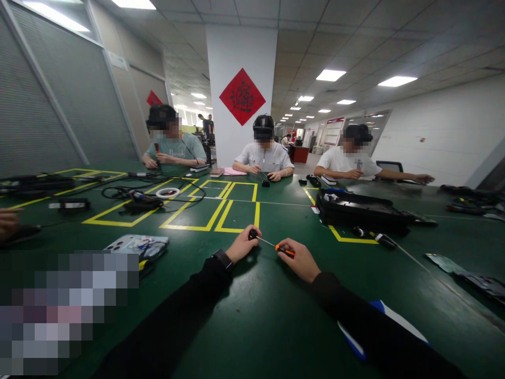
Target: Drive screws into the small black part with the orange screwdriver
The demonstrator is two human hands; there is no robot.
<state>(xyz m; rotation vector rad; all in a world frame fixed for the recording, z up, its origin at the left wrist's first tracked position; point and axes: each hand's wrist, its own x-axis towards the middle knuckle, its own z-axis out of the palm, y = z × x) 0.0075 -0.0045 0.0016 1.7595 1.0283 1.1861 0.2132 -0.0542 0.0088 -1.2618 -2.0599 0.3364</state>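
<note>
My right hand (300, 260) is closed round the orange and black handle of a screwdriver (284, 251). The thin metal shaft points left, and its tip meets a small black part (253, 235). That part sits pinched in the fingers of my left hand (241, 245); its exact kind is too small to make out. A dark watch is on my left wrist. Both hands are just above the green table (252, 326), in front of the yellow tape outlines.
A black tray (357, 208) stands at the right, with a cable and black connector (384, 239) before it. Coiled cables (142, 200) and a white ring of tape (168, 193) lie left. Several people sit across the table. Another person's hand (8, 223) shows at the left edge.
</note>
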